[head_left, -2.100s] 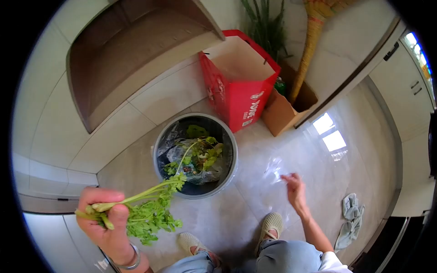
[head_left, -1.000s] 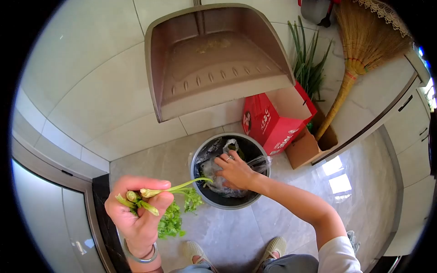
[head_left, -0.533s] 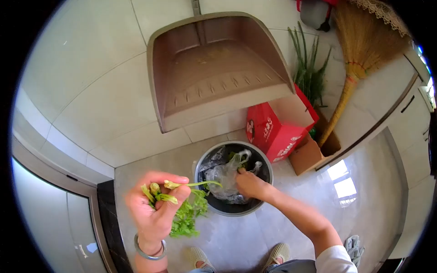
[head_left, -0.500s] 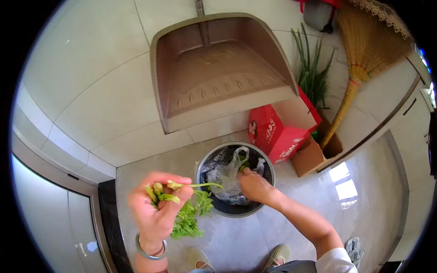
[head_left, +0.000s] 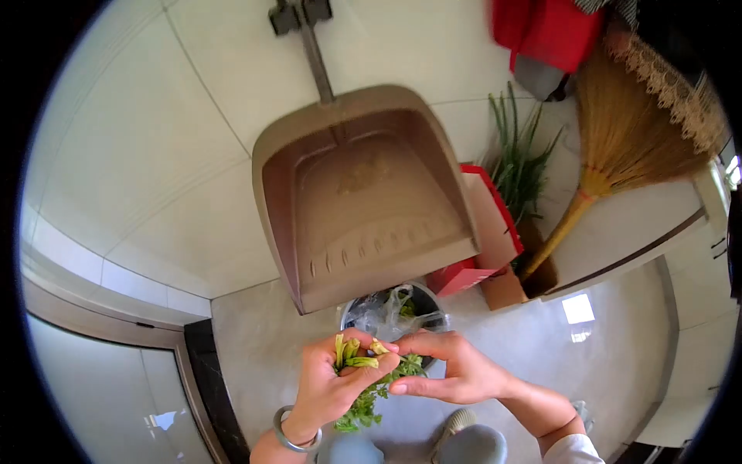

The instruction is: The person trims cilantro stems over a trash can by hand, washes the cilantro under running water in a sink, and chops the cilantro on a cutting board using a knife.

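From where I stand, the left hand (head_left: 328,387) is closed round a bunch of leafy greens (head_left: 360,407), held in the air above the floor (head_left: 255,340), on the near side of the bin's rim. The bunch's long axis runs steeply through the fist: cut ends (head_left: 352,349) poking out on top, toward the wall side, leaves hanging underneath toward the floor and leaning to the right. One stalk lies across the others, its end toward the right hand, and another sticks out by the left thumb and forefinger.

The stalks look thick and pale yellow-green at the cuts; the leaves are bright green, frilled and spread loosely.

The right hand (head_left: 464,375) has thumb and forefinger spread apart, the forefinger's tip right by the left fingertips; I can't tell whether it touches a stalk. Just past the hands, near the floor's edge along the wall, stands the round bin (head_left: 438,303), clear plastic (head_left: 375,313) bunched inside it. The dustpan's front lip (head_left: 386,278) partly covers its far rim.
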Available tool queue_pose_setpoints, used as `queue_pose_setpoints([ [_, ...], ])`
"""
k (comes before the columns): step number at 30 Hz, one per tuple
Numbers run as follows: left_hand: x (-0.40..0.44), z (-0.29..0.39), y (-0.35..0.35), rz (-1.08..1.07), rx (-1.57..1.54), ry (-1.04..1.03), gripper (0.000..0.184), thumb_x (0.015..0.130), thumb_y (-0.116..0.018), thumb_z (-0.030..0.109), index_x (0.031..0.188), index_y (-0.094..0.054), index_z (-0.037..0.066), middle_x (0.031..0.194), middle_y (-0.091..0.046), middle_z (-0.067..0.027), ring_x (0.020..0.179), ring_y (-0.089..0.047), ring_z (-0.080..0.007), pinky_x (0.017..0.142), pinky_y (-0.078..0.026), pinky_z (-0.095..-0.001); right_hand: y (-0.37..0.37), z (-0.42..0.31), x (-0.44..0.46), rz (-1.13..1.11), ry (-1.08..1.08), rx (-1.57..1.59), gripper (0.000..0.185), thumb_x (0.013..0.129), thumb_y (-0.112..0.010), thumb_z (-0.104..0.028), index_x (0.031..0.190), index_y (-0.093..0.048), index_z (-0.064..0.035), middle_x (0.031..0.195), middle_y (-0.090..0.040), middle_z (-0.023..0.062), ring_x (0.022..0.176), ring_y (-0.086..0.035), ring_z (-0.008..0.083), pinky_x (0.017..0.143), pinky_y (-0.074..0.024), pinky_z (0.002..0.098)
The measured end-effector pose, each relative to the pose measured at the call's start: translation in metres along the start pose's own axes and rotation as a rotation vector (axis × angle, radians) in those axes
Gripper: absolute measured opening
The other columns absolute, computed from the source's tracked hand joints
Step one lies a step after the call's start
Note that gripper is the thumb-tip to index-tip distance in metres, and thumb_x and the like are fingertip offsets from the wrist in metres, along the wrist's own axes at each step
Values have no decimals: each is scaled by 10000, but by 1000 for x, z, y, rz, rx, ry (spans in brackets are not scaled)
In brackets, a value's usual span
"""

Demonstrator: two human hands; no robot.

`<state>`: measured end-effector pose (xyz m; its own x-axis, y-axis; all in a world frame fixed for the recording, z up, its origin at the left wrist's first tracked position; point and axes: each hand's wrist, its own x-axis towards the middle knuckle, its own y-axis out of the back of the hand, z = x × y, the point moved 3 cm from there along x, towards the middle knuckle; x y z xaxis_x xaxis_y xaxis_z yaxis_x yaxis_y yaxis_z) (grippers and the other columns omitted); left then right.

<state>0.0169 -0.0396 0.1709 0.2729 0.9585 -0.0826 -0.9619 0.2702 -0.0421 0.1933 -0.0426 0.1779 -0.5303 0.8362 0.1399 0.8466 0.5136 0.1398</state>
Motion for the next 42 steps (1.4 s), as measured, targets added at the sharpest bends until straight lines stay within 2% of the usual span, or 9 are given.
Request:
queue_pose_setpoints([
  [3,1,59,-16,-91,-11,132,172,836,-750,124,953,-691,12,738,-627,29,624,-488,-4,526,-363,-175,11,-49,-7,59,-332,238,259,950,-611,-170,1106,-624,36,925,-676,55,851,-558,79,792,-466,250],
  [7,-4,152,-47,-163,-240,333,299,884,-702,157,1132,-628,7,599,-437,90,531,-367,6,464,-279,-190,28,-115,-27,236,-472,565,256,968,-578,-180,1109,-631,27,1001,-679,92,915,-587,100,840,-473,270],
  [11,-11,223,-72,-228,-660,397,321,952,-603,288,1170,-583,53,594,-250,94,483,-224,-15,420,-211,-187,70,-198,-69,573,-270,978,268,1000,-467,-187,1148,-550,20,1116,-644,183,1009,-642,273,916,-497,371],
  [20,-55,393,-162,-157,-712,483,187,975,-560,197,1095,-551,54,593,-236,81,483,-201,-24,426,-200,-194,129,-419,-216,1126,-29,1114,265,951,-522,-149,1182,-533,-19,1146,-623,150,995,-621,248,929,-488,375],
  [29,-135,454,-253,-733,-609,720,151,970,-560,161,1080,-558,58,605,-248,80,489,-205,-21,422,-197,-195,-10,-563,-353,1658,531,915,293,982,-492,-217,1207,-550,-37,1188,-622,128,1092,-587,247,1004,-429,383],
  [32,-146,452,-277,-930,-581,686,164,973,-552,171,1080,-584,52,614,-218,81,493,-208,-14,425,-210,-188,-84,-569,-390,2026,478,736,264,991,-478,-234,1194,-555,-84,1218,-618,101,1086,-590,207,997,-416,356],
  [34,-159,465,-291,-859,-408,825,461,1012,-475,146,1442,-359,28,621,-202,15,508,-192,-87,445,-243,-239,-137,-564,-413,2242,357,653,240,989,-474,-220,1173,-549,-85,1247,-603,127,1105,-577,188,975,-422,363],
  [36,-191,471,-313,-905,-296,845,184,1012,-485,161,871,-504,45,608,-202,25,502,-194,-79,445,-236,-229,-199,-566,-441,2442,406,589,226,985,-476,-214,1163,-552,-98,1230,-617,119,1087,-587,175,958,-426,354],
  [42,-267,462,-365,-1193,-161,814,376,990,-511,143,668,-317,148,596,-206,39,499,-184,-85,461,-232,-229,-347,-566,-501,2987,373,371,184,959,-479,-206,1095,-566,-119,1140,-670,72,943,-632,153,859,-457,320],
])
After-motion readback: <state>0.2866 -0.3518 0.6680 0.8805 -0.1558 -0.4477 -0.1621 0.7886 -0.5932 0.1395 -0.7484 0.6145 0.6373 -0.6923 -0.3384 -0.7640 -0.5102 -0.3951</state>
